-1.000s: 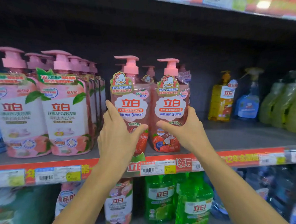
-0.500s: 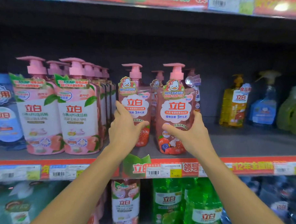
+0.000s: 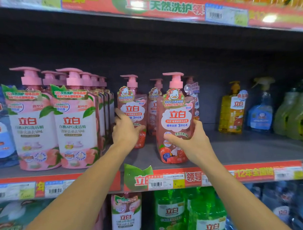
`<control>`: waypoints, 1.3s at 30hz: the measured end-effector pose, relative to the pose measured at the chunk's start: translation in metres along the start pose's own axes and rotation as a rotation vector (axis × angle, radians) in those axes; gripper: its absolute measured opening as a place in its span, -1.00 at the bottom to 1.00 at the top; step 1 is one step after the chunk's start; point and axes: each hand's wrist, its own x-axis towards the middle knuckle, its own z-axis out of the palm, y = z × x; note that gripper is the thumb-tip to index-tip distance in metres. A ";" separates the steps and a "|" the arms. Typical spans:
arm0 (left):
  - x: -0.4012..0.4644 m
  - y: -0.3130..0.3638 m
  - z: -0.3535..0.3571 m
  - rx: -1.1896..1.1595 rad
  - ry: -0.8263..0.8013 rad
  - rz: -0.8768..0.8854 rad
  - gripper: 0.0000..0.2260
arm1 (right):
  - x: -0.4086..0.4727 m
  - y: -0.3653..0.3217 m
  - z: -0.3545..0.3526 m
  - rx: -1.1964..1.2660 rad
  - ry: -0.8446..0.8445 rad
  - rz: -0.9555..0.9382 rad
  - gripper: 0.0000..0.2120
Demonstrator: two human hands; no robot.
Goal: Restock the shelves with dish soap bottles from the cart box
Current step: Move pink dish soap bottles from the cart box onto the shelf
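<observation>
1. The grey shelf [image 3: 251,151] has a matt board and a red front strip printed "立白" with white barcode price tags [image 3: 164,181]; the shelf above carries a red banner [image 3: 160,7] reading "天然洗护".
2. At the left stand rows of tall white-and-pink pump bottles [image 3: 75,124], glossy plastic, labelled "立白" with peach pictures and green leaf toppers.
3. At the right are a yellow pump bottle [image 3: 231,112], a blue spray bottle [image 3: 260,114] and pale green bottles [image 3: 295,113].
4. The right strawberry dish soap bottle [image 3: 177,117], translucent pink with a cloud-shaped "立白" label, "3秒化油" and a duck tag, stands near the shelf's front edge; the right hand [image 3: 191,142] wraps its lower body, thumb across the front.
5. The left strawberry dish soap bottle [image 3: 134,105], same label, stands farther back; the left hand [image 3: 125,133] grips it, fingers curled round its left side.
</observation>
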 end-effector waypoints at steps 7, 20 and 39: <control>0.016 -0.009 0.006 -0.067 -0.039 -0.001 -0.04 | 0.004 0.002 0.002 0.000 -0.011 0.006 -0.27; 0.029 -0.012 0.017 -0.048 -0.052 -0.022 -0.06 | 0.009 0.005 0.002 -0.055 -0.016 -0.002 -0.31; -0.015 -0.022 -0.017 0.282 -0.156 0.268 -0.37 | 0.006 0.003 0.008 -0.268 0.063 0.005 -0.07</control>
